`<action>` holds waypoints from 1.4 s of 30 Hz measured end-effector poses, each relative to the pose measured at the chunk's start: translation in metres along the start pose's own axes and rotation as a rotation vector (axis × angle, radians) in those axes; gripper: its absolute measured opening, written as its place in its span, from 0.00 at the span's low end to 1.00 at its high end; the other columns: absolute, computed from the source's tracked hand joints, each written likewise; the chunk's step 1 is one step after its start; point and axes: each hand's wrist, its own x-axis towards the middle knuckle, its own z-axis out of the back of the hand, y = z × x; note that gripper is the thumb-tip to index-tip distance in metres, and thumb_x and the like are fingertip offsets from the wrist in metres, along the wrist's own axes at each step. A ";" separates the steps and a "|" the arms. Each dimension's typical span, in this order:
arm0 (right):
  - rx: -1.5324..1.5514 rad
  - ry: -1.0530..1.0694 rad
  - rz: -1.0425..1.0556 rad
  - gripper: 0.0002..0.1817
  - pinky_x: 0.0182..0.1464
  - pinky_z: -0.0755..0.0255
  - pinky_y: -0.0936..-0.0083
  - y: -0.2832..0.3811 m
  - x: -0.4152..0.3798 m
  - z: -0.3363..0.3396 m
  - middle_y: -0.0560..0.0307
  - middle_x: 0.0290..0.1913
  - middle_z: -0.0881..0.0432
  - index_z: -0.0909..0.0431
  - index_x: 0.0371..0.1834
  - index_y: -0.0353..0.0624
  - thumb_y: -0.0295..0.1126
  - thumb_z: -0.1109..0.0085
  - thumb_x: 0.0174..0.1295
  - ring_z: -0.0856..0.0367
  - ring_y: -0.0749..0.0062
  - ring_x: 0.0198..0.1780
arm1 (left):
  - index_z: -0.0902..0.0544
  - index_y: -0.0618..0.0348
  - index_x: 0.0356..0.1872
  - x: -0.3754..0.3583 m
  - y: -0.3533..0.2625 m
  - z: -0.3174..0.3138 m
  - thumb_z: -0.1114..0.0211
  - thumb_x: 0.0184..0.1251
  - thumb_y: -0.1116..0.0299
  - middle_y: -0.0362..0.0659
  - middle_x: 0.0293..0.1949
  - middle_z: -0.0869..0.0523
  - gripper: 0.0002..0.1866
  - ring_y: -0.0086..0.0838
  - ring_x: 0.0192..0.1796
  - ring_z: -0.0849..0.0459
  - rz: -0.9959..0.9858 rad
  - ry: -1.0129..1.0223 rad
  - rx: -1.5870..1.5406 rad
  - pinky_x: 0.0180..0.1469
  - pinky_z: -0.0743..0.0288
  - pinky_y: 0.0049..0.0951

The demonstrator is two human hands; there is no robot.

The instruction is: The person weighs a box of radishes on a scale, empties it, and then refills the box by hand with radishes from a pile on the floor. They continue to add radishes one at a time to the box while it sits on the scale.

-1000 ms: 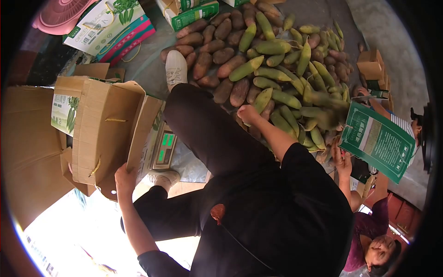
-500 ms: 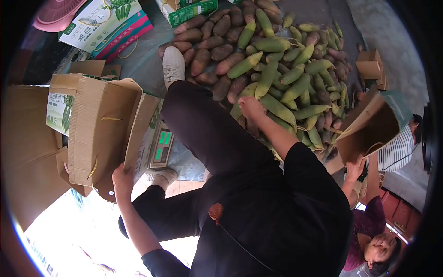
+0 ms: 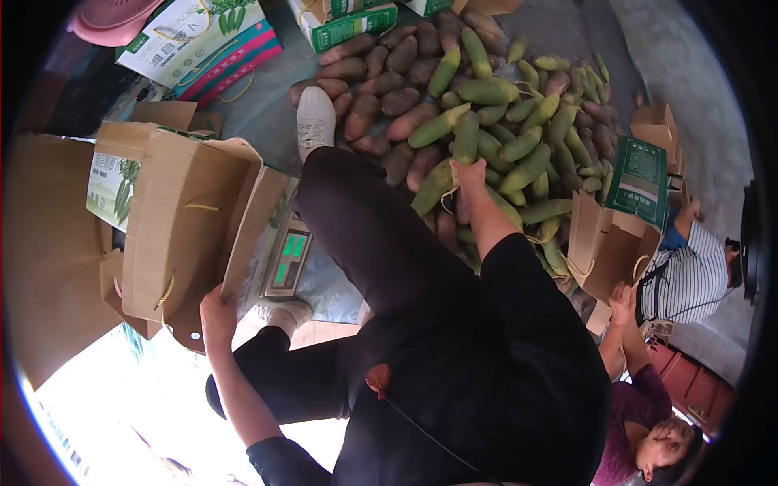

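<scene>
Far left, a pink plastic basket (image 3: pixel 113 20) sits beside a white printed carton (image 3: pixel 190 40); GREEN RAD can be made out, with bold Chinese characters and a radish picture. Teal and pink cartons (image 3: pixel 231 69) lie against it, their pale lettering too small to read. Below, here's the big cardboard box (image 3: pixel 182 219), open, with yellow cord handles and a white label (image 3: pixel 112 188) picturing green radishes, its writing blurred. The left hand (image 3: pixel 217 317) is closed on the edge of its flap, fingers curled, thumb pressed. Just beside it, a scale (image 3: pixel 288 261) glows with green digits, unreadable. Up top, a green-and-white carton (image 3: pixel 352 28) stands by the reddish-brown roots (image 3: pixel 365 113). Now centre: the right hand (image 3: pixel 468 172) is closed round one end of a green radish (image 3: pixel 466 138), which points away over the heap of green radishes (image 3: pixel 527 166). Over on the right, a co-worker's hand (image 3: pixel 622 304) grips an open carton (image 3: pixel 616 243), brown inside, its green panel (image 3: pixel 640 182) carrying white print too small to read. Beyond it, there's a person in a striped shirt (image 3: pixel 689 275).
</scene>
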 end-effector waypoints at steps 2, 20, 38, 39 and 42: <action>0.033 0.264 -0.116 0.36 0.51 0.27 0.63 -0.001 0.011 -0.003 0.41 0.48 0.21 0.28 0.51 0.30 0.40 0.25 0.41 0.21 0.51 0.48 | 0.19 0.66 0.44 0.000 0.004 -0.001 0.41 0.57 0.72 0.60 0.36 0.17 0.14 0.54 0.43 0.19 0.010 0.001 -0.006 0.45 0.27 0.41; -0.007 0.841 1.712 0.27 0.51 0.29 0.61 0.364 -0.247 0.076 0.59 0.45 0.21 0.24 0.52 0.51 0.35 0.30 0.45 0.25 0.59 0.50 | 0.18 0.65 0.42 0.002 0.010 -0.001 0.39 0.55 0.71 0.61 0.35 0.18 0.14 0.53 0.43 0.19 -0.101 -0.055 0.046 0.46 0.27 0.43; 0.262 0.819 0.471 0.10 0.40 0.27 0.71 0.111 -0.126 0.170 0.53 0.35 0.16 0.19 0.39 0.40 0.31 0.38 0.56 0.19 0.65 0.36 | 0.21 0.71 0.43 -0.003 -0.019 0.004 0.44 0.57 0.74 0.59 0.34 0.16 0.14 0.45 0.38 0.16 -0.161 0.005 -0.023 0.45 0.27 0.37; 0.188 0.733 0.526 0.10 0.39 0.27 0.71 0.100 -0.126 0.174 0.53 0.35 0.16 0.19 0.39 0.40 0.32 0.38 0.56 0.19 0.63 0.35 | 0.21 0.71 0.43 -0.002 -0.015 0.002 0.43 0.57 0.75 0.58 0.34 0.16 0.14 0.44 0.38 0.16 -0.156 0.007 -0.025 0.44 0.27 0.37; 0.235 0.551 0.477 0.10 0.40 0.27 0.70 0.079 -0.119 0.185 0.52 0.35 0.17 0.19 0.38 0.41 0.32 0.38 0.56 0.19 0.61 0.35 | 0.21 0.72 0.42 -0.003 -0.012 -0.001 0.43 0.55 0.75 0.59 0.33 0.16 0.14 0.44 0.37 0.16 -0.168 -0.014 -0.063 0.44 0.27 0.37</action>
